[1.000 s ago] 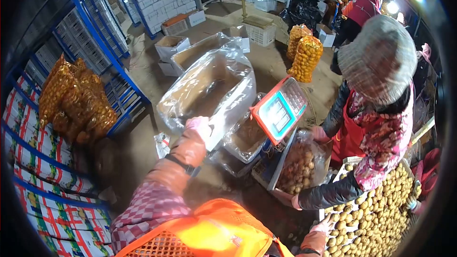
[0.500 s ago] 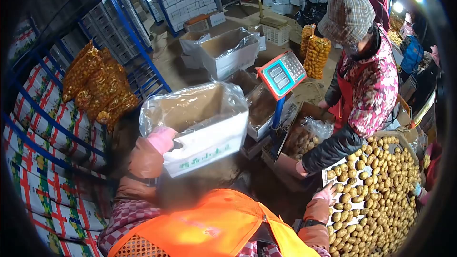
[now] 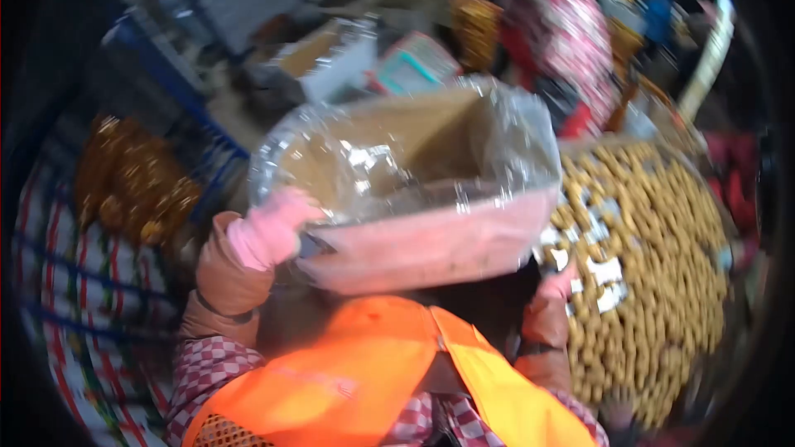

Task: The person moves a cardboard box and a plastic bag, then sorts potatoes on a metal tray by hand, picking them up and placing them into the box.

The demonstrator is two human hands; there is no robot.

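A carton [image 3: 431, 240] lined with clear plastic is close in front of my body, its open top showing brown inner walls. My left hand [image 3: 275, 228], in a pink glove, is closed on the carton's near left corner. My right hand [image 3: 556, 281], also gloved in pink, is near the carton's right end, at the left edge of the spread of potatoes [image 3: 654, 281]. Motion smears its fingers, and whether it touches the carton is unclear.
Net bags of potatoes [image 3: 137, 178] hang at the left beside stacked printed cartons [image 3: 74, 306] and a blue rack [image 3: 219, 145]. Behind my carton are a scale display [image 3: 414, 64] and another lined carton [image 3: 331, 62]. A co-worker [image 3: 571, 25] is beyond the potatoes.
The carton has moved right and nearer to me, with my left hand still on it. It now covers much of the scale area. The whole view has shifted and blurred.
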